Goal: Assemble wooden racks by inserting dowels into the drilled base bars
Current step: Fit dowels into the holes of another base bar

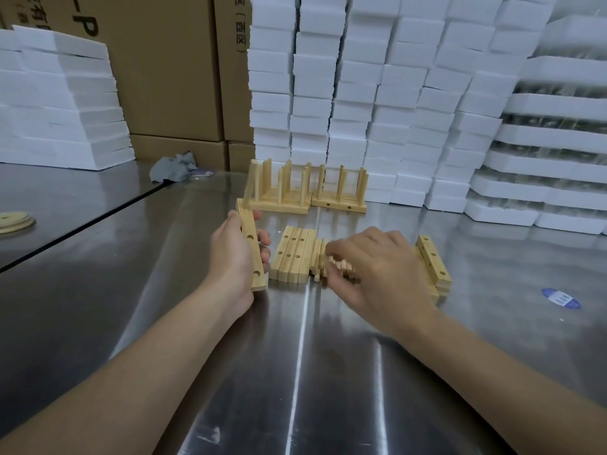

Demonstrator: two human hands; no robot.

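My left hand (235, 254) grips a drilled wooden base bar (251, 247), held on edge with its holes facing right. To its right lie several more drilled bars (294, 256) side by side on the steel table. My right hand (371, 264) reaches down over a pile of short dowels (320, 261), its fingers curled among them and hiding most of the pile. Whether it pinches a dowel is hidden. Another stack of drilled bars (433, 261) lies right of that hand. Two assembled racks (279, 188) (340, 192) with upright dowels stand behind.
The steel table (295, 372) stretches toward me. White foam blocks (394, 93) are stacked high at the back and right, more (59, 100) at the left. Cardboard boxes (170, 67) stand behind. A grey rag (172, 167), round wooden discs (14, 220) and a blue sticker (560, 297) lie on the table.
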